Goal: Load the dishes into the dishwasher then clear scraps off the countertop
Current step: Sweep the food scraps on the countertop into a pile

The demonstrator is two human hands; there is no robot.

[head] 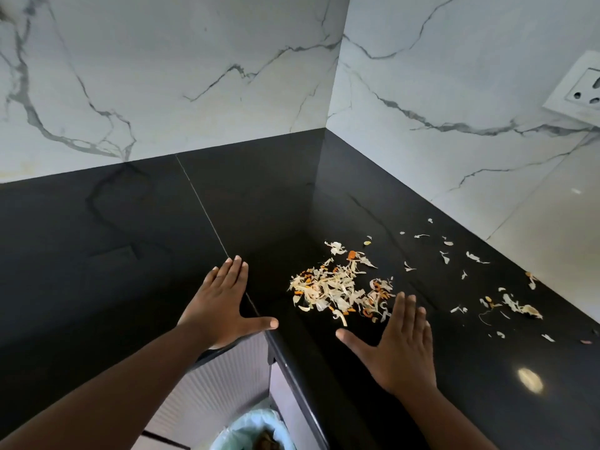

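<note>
Both hands were flat on the black surface [130,222], fingers straight, thumbs out, nothing in either grip. Left hand [224,303] sat at about 9 o'clock of the main scrap pile [341,287], well apart from it, right by the surface's inner edge. Right hand [402,345] was at roughly 5 o'clock of the pile, fingertips just beside the nearest bits. Pile looked like pale peels with orange pieces mixed in. More loose scraps [516,306] were scattered off toward 3 o'clock, near the marble wall [454,92]. A bin [246,430] with a light liner sat below the edge. Socket [581,89] on the wall, no readable writing anywhere.
</note>
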